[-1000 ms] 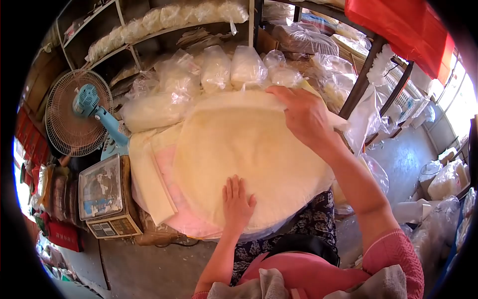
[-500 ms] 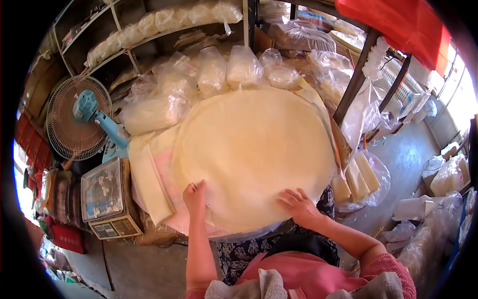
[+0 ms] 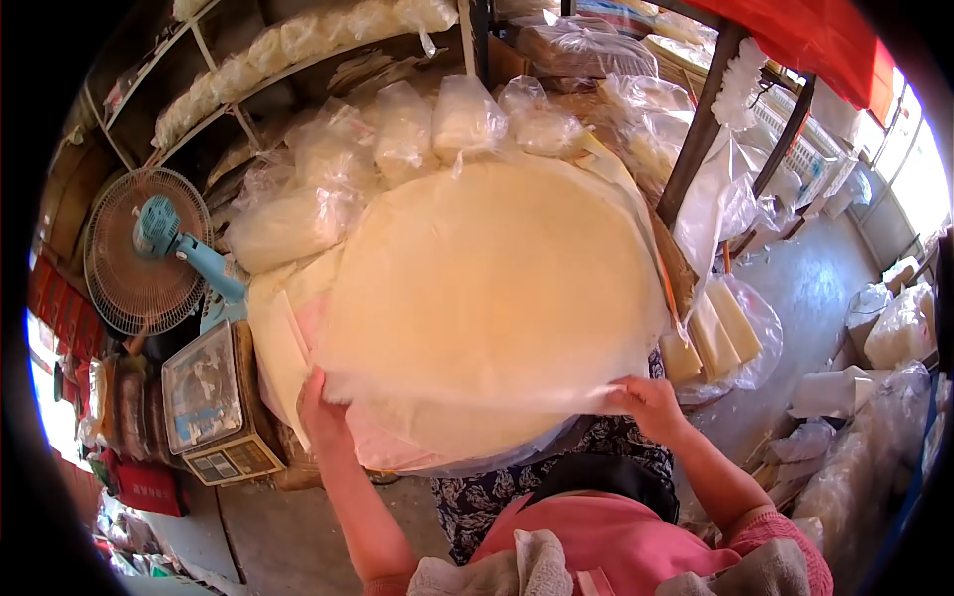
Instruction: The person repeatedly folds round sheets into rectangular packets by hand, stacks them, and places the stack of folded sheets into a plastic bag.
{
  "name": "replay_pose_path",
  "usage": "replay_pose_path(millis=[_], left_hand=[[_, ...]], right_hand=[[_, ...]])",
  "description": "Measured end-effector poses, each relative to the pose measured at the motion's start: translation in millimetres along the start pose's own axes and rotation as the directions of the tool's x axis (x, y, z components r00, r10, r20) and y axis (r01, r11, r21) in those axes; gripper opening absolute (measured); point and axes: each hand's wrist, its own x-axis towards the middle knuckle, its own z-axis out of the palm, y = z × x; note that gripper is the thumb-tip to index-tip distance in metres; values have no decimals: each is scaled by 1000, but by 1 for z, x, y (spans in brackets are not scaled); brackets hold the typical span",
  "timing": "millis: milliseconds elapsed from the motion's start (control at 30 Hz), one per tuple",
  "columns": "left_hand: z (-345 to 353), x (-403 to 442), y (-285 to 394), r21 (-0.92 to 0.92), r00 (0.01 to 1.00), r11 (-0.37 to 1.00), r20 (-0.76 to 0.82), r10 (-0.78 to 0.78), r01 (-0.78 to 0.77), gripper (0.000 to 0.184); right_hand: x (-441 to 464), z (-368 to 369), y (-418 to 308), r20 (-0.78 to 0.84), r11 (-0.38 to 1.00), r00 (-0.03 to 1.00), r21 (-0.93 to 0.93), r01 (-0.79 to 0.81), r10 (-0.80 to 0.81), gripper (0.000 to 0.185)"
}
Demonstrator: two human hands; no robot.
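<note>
A large, thin, round cream-coloured sheet (image 3: 487,278) covers most of the work surface. Its near edge is slightly blurred and raised between my two hands. At the left end of that edge, my left hand (image 3: 326,409) is closed on the sheet. Opposite it, my right hand (image 3: 651,405) pinches the edge on the right. More cream sheet (image 3: 457,429) shows underneath, nearest my body, and a pink layer (image 3: 383,437) lies below that at the left. Beside my left hand is a folded cream sheet (image 3: 276,328).
A boxy scale (image 3: 214,397) and a blue fan (image 3: 159,238) stand at the left. Clear plastic bags of pale goods (image 3: 467,119) line the back. Folded pale bundles (image 3: 714,333) rest on plastic at the right, near a dark post (image 3: 706,129).
Both hands have moved apart to the sheet's near edge and taken hold of it. That edge is now lifted and drawn back from my body, uncovering more sheet and the pink layer.
</note>
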Motion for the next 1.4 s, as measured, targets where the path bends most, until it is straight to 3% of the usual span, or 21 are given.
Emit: replay_pose_path(millis=[33,67,167,233,333,433,533,633,733,767,867,900,933,967,1000,1100,1167,1233,1333,1367,1400], left_hand=[[13,5,-3,-19,999,999,34,27,-26,39],[29,8,-11,182,976,966,154,157,-184,43],[89,7,-57,545,739,513,587,332,-663,54],[114,-4,-86,649,689,257,716,109,-716,53],[124,-2,-142,665,666,-36,744,-46,-746,57],[121,2,-157,634,634,-22,773,-14,-773,59],[122,-2,-152,672,659,51,736,-154,-739,62],[134,-53,-129,477,467,435,873,-138,-764,62],[128,-72,-150,301,313,313,950,-12,-901,62],[124,-69,-168,334,384,342,919,86,-878,59],[126,-85,-155,511,771,795,631,-87,-328,48],[123,-85,-149,595,810,803,493,-318,-47,31],[120,-88,-155,370,809,903,449,-379,218,29],[117,-92,-167,92,790,888,422,-445,451,27],[116,-97,-174,-201,755,758,415,-508,621,25],[123,-109,-173,-322,742,670,327,-585,669,22],[114,-107,-167,-126,713,730,379,-590,672,25],[103,-106,-156,104,681,756,367,-633,647,21],[90,-97,-126,623,769,748,353,-532,231,18],[92,-93,-111,673,843,739,378,-382,33,21],[93,-83,-103,668,862,657,504,-55,-349,29]], right_hand=[[8,2,17,-62,983,998,184,13,-2,12],[13,2,27,-123,932,992,360,39,6,14],[35,1,29,-212,808,959,588,-28,187,19],[47,1,50,-213,767,926,632,-113,311,20],[48,9,74,-245,744,895,656,-130,372,20],[40,8,74,-204,707,897,690,-152,392,18],[24,1,67,-170,770,929,619,-158,328,19],[17,-3,56,-133,787,951,600,-146,278,19],[23,-7,25,-80,744,958,648,-160,275,20],[25,-8,6,-59,727,959,666,-170,278,21],[4,-7,-102,-118,730,992,675,109,-39,30],[11,-6,-100,-241,842,939,428,329,-244,33],[20,-4,-93,-296,849,837,130,513,-460,36],[29,0,-83,-273,748,698,-182,638,-662,39],[43,11,-72,-218,790,761,-235,566,-610,42],[89,53,-26,-83,783,863,-472,406,-498,51],[105,72,8,-7,626,860,-689,365,-510,55],[111,87,36,10,566,857,-747,349,-515,57],[117,90,41,16,534,848,-770,349,-530,58],[115,91,43,20,537,848,-766,353,-530,58],[115,89,40,42,535,884,-782,319,-465,58]])
